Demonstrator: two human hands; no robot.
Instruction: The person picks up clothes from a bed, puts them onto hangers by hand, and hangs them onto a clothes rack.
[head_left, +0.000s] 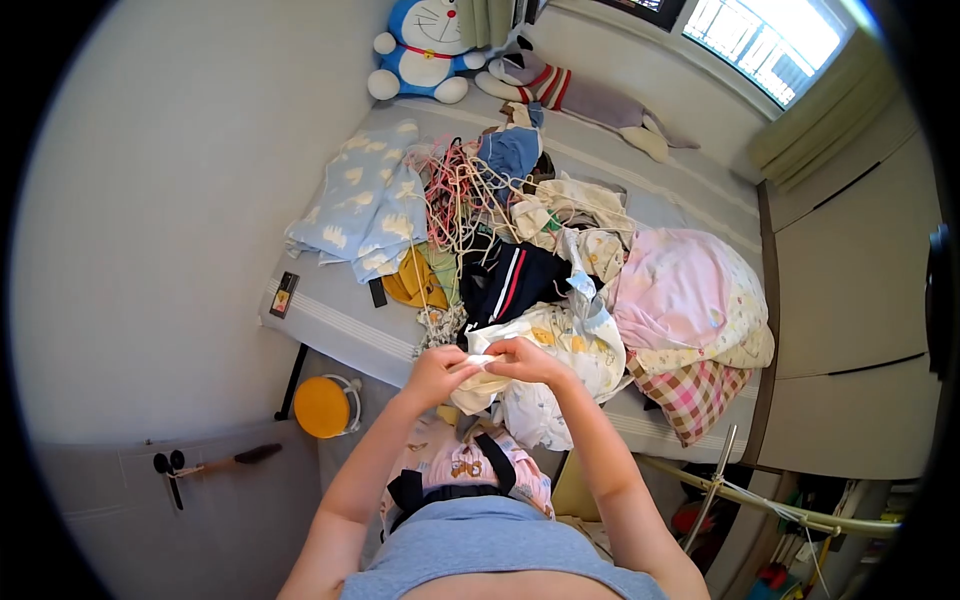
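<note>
My left hand [438, 374] and my right hand [526, 361] are close together at the near edge of the bed. Both pinch the top of a cream-white piece of clothing [478, 392], which hangs down between them; its exact kind is hard to make out. Just beyond my hands lies a white cloth with yellow prints [545, 330]. A dark navy garment with red and white stripes [515, 280] rests behind that. Below my right hand, more white cloth [538, 415] droops over the bed's edge. A pink printed cloth [450, 462] covers my lap.
Tangled hangers [465, 195] are heaped mid-bed among clothes. A light blue blanket [365, 195] lies left, pink bedding [680, 285] right. A phone-like object [284, 295] is near the left edge. A yellow stool [322, 407] stands at lower left, a wardrobe [850, 300] at right.
</note>
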